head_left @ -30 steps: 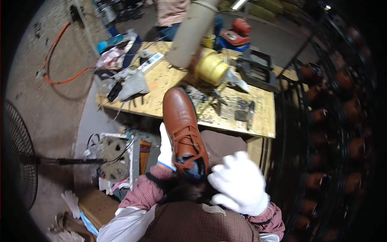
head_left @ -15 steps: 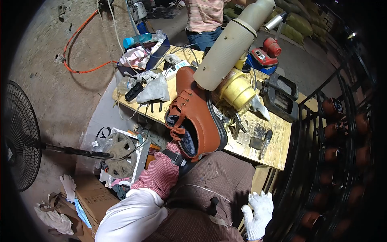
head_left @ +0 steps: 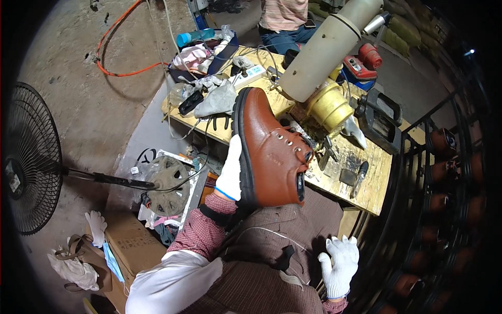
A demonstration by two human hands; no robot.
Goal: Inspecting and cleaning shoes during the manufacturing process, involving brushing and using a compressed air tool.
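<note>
A reddish-brown lace-up leather boot (head_left: 272, 152) is held up over my lap, lying on its side with the toe pointing away. Its thick black sole faces left, and the laces and ankle opening are turned to the right. My left hand (head_left: 230, 170), in a white glove, grips the boot along the sole; its fingertips are partly hidden behind it. Low on the right, my white-gloved right hand (head_left: 339, 266) hangs beside my lap, fingers apart and holding nothing. A large beige cylinder (head_left: 319, 60) with a yellow-wrapped part (head_left: 329, 110) stands just beyond the boot.
A wooden bench (head_left: 376, 191) carries cloths, a power strip (head_left: 248, 76) and a black metal frame (head_left: 379, 125). A fan (head_left: 31, 157) stands left, by a cardboard box (head_left: 133, 240). Racks of boots (head_left: 442, 172) line the right. Another person (head_left: 285, 21) sits beyond the bench.
My left hand has rolled the boot over, so its sole now faces left and its opening right. The view has shifted a little; my right hand stays low and empty.
</note>
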